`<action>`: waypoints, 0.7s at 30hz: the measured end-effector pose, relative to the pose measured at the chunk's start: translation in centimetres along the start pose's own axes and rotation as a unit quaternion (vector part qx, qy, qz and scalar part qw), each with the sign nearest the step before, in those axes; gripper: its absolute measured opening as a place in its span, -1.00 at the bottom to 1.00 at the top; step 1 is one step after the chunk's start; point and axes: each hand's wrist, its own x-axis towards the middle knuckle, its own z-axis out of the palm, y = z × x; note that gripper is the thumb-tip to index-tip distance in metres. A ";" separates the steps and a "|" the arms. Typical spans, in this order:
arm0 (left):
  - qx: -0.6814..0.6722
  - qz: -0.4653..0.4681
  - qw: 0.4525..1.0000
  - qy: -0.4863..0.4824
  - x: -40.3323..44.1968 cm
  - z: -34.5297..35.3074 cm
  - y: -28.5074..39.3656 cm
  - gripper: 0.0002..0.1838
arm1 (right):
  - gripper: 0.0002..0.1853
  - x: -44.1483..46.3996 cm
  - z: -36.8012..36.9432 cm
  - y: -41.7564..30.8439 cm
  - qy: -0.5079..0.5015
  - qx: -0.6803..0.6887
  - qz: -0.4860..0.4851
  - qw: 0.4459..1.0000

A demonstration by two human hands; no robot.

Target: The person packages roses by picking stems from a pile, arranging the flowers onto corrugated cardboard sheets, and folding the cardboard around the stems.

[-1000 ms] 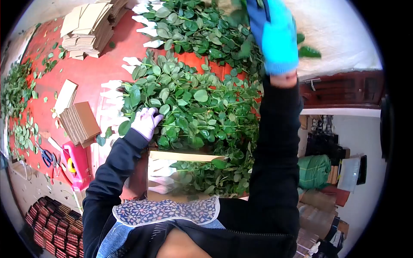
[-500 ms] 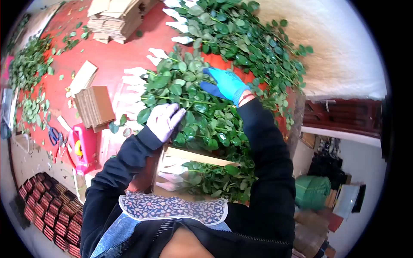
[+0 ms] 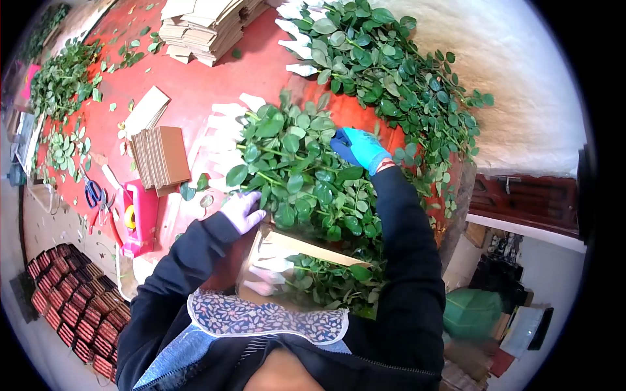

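Note:
A bunch of leafy stems [image 3: 293,163] lies before me, its heads in white sleeves [image 3: 225,124] pointing left. They look like roses, though the blooms are hidden. My left hand [image 3: 243,212], in a pale lavender glove, is at the bunch's near left edge, thumb and fingers apart. At the far right edge of the leaves, my right hand [image 3: 360,150] wears a blue glove; its fingers are partly bent against the foliage, thumb apart from them. Close to my body, more sleeved stems [image 3: 332,281] lie behind a cardboard strip [image 3: 313,249].
Another leafy bunch [image 3: 391,72] covers the far right of the red table [image 3: 261,72]. Cardboard pieces [image 3: 160,159] and a taller cardboard stack [image 3: 205,32] stand left and back. A pink tape dispenser [image 3: 138,218], scissors [image 3: 94,194] and red-handled cutters [image 3: 107,218] sit at left.
The view has shifted, so the table appears farther right. My left hand has drawn back from the leaves toward my body. My right hand has come slightly nearer along the bunch's edge.

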 end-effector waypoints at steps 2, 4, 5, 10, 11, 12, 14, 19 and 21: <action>-0.111 0.041 0.993 0.018 1.8 2.8 -2.2 -0.52 | -0.49 -0.7 -1.3 -0.5 0.040 0.035 0.006 0.999; -0.022 0.048 0.997 0.052 3.4 1.0 0.9 -0.50 | -0.53 -1.1 -2.7 -0.8 0.146 -0.072 -0.012 0.986; -0.011 0.060 0.996 0.071 4.9 1.6 0.4 -0.50 | -0.56 -1.0 -3.0 -0.7 0.184 -0.056 -0.058 0.980; 0.051 0.074 0.995 0.051 10.3 0.6 -1.0 -0.55 | -0.64 -3.2 -4.3 -4.7 0.177 0.035 -0.131 0.975; 0.024 0.053 0.998 0.015 10.1 -0.5 -0.7 -0.63 | -0.66 -3.7 -4.1 -5.4 0.170 0.033 -0.162 0.971; 0.002 0.036 0.999 -0.015 9.9 -2.1 -0.2 -0.70 | -0.68 -3.9 -4.3 -5.9 0.169 0.030 -0.197 0.965; 0.069 0.053 0.996 -0.029 8.0 -4.4 0.4 -0.81 | -0.70 -4.3 -4.1 -6.0 0.179 0.006 -0.215 0.960; 0.125 0.112 0.979 0.119 5.3 -6.9 1.3 -0.76 | -0.74 -4.3 -2.4 -7.1 0.155 0.001 -0.208 0.966; 0.149 0.119 0.972 0.141 5.8 -7.0 1.6 -0.66 | -0.75 -4.7 -1.4 -8.2 0.099 0.013 -0.207 0.973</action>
